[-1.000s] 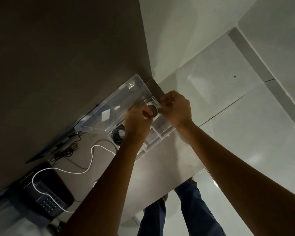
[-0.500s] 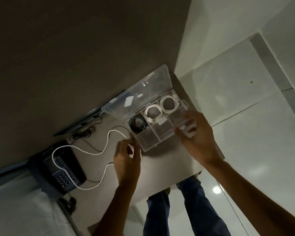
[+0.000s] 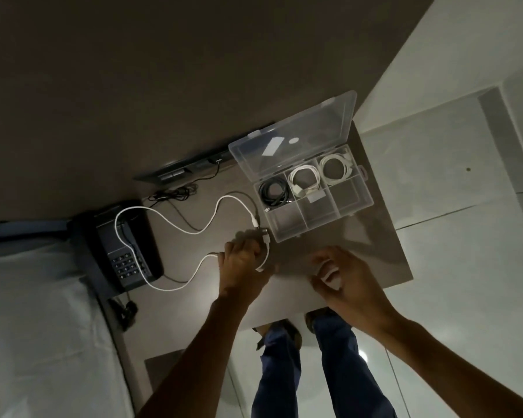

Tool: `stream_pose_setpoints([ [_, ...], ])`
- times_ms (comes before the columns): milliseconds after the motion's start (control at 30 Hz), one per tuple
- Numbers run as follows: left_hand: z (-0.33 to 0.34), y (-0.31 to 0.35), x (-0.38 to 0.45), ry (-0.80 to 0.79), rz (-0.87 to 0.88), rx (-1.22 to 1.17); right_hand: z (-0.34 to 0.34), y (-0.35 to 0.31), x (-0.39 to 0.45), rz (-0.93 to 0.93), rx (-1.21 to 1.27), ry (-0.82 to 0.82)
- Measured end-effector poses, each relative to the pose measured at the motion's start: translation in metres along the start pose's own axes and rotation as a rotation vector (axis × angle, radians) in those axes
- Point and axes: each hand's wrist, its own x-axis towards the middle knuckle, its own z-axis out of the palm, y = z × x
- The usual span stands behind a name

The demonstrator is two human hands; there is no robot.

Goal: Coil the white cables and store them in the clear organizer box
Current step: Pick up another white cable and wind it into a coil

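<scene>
Head view, looking straight down. The clear organizer box (image 3: 314, 191) sits on the grey surface (image 3: 284, 291) with its lid (image 3: 293, 137) flipped open toward the wall. Back row of the box: a black coiled cable (image 3: 274, 191) in the compartment farthest from the table corner, then a white coil (image 3: 304, 179) in the middle one, then another white coil (image 3: 335, 168) in the end one. The front row of compartments looks bare.

The loose white cable (image 3: 169, 221) is still uncoiled, snaking away from the box across the surface and over the black desk phone (image 3: 121, 245), then looping back. The left hand (image 3: 242, 263), just in front of the box's near corner, has its grip closed on that cable, one plug end poking up right beside the box wall. The right hand (image 3: 344, 276) hovers over the surface in front of the box, fingers curled loosely, grip slack and holding nothing.
</scene>
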Motion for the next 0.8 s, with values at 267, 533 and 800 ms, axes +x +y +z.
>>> stream_pose_setpoints([
  [267,0.003,-0.015,-0.042,-0.055,0.052,0.031,0.025,-0.037,0.01,-0.061,0.059,-0.05],
  [533,-0.148,-0.003,-0.111,0.009,0.33,-0.296,0.021,-0.128,-0.038,-0.306,-0.382,-0.412],
  [800,-0.347,0.072,-0.201,0.003,0.3,-0.748,-0.095,-0.332,-0.16,0.259,1.058,-0.66],
])
